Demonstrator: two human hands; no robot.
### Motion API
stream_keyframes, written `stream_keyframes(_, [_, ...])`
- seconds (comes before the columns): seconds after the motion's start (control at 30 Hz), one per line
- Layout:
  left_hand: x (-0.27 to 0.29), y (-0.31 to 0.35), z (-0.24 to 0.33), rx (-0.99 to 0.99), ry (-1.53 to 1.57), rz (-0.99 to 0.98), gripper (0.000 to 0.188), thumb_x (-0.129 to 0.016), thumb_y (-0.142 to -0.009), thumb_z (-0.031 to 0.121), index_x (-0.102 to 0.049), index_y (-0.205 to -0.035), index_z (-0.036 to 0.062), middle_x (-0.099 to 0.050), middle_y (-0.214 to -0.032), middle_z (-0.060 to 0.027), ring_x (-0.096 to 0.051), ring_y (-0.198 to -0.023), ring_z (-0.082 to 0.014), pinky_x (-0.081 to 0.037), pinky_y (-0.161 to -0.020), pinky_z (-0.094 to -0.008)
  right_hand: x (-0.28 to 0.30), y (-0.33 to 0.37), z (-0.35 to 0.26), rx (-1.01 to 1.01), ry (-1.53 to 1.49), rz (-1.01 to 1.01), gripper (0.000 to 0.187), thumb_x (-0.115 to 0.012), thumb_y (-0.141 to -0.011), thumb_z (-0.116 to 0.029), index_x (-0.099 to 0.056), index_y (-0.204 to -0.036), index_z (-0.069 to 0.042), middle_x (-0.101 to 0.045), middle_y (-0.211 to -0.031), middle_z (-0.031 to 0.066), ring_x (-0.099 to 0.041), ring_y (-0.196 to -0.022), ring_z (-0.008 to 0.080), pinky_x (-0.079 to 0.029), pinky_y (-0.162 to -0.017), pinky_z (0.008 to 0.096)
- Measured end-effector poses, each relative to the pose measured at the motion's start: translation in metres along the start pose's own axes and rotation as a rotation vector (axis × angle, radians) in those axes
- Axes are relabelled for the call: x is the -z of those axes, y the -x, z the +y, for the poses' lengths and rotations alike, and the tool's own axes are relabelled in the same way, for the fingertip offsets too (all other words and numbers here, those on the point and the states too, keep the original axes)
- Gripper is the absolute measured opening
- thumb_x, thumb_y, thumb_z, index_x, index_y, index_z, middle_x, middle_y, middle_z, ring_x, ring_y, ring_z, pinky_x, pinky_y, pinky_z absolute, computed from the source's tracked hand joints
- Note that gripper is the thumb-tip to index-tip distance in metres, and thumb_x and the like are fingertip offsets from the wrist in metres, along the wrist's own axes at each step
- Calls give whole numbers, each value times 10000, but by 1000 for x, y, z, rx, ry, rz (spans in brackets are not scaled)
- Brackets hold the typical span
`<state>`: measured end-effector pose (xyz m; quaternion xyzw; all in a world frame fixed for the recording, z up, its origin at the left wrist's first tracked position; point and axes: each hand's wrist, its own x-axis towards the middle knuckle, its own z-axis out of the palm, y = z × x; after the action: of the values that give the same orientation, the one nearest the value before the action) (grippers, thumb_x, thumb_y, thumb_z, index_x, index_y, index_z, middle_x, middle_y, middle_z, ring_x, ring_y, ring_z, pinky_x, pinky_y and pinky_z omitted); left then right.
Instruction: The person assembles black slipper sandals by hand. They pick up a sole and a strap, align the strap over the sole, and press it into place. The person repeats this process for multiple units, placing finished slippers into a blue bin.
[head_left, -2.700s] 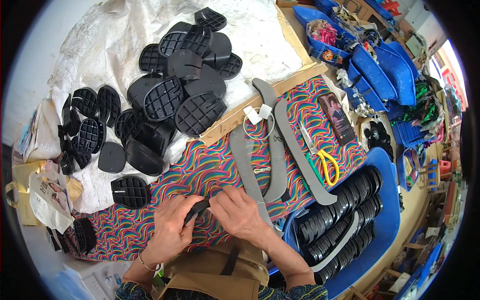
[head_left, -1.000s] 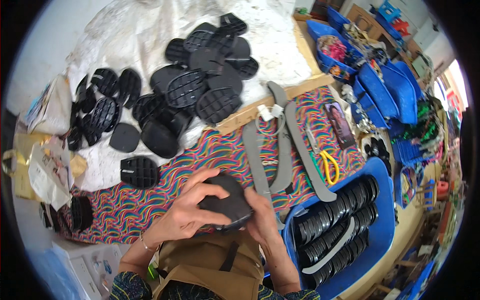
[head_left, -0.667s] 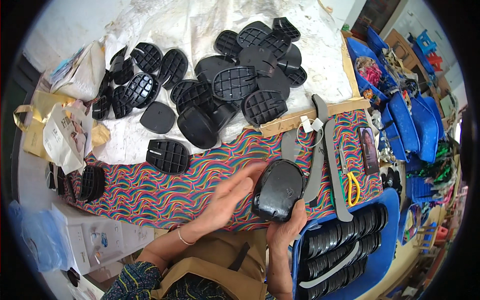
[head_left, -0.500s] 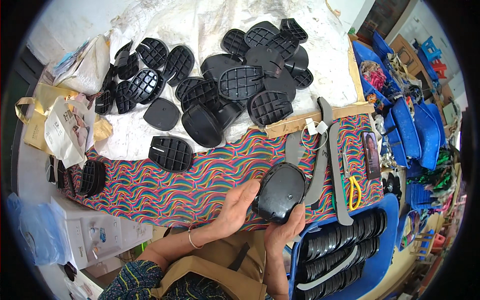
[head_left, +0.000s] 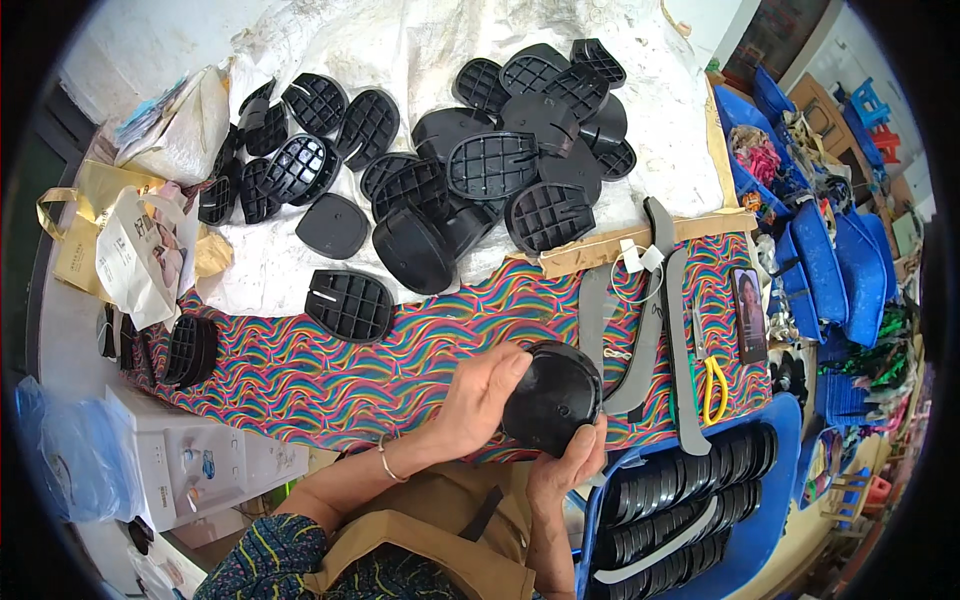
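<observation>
Between my two hands, over the near edge of the patterned cloth, is a black plastic shoe heel (head_left: 553, 398) with its smooth, rounded face up. My left hand (head_left: 482, 402) closes on its left side, thumb along the rim. My right hand (head_left: 570, 468) grips it from the lower right, thumb on the near edge. The fingers beneath are hidden. Ahead, a single heel (head_left: 349, 306) lies with its gridded hollow side up. Beyond it, a loose pile of similar heels (head_left: 492, 166) covers the white sheet (head_left: 670, 150), some smooth side up, others grid side up.
Long grey curved strips (head_left: 686, 360), yellow-handled scissors (head_left: 714, 388) and a phone (head_left: 748, 315) lie to the right. A blue crate (head_left: 788, 440) at lower right holds rows of black heels. Paper bags (head_left: 140, 250) stand at the left, near a stack of heels (head_left: 190, 350).
The heel in my hands has turned and tilted a little, and its shine has dulled. My left hand has shifted slightly right. The whole view has moved slightly; the pile looks the same.
</observation>
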<state>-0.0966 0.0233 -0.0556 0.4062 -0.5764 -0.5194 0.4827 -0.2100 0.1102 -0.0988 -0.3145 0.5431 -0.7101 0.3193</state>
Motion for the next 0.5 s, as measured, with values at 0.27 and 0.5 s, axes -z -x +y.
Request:
stream_keyframes(0.27, [16,-1,10,224,259,-149,360,-537,-1032,332,-649,-1018,-9,-506,-807,32,-430,-760,-54,-373,-646,-247,9,-13,0,-108,-16,42,455,-494,-1015,-358,-593,-1169,58,-638,-979,94,-624,-844,166,-522,-764,299])
stream_keyframes(0.5, [32,-7,5,147,65,-305,362,-521,-1040,310,-654,-1083,-24,-561,-845,38,-490,-763,-59,-402,-657,-250,8,-29,-13,-144,-108,-75,394,-550,-987,-311,-646,-959,70,-609,-835,20,-524,-745,86,-422,-672,252])
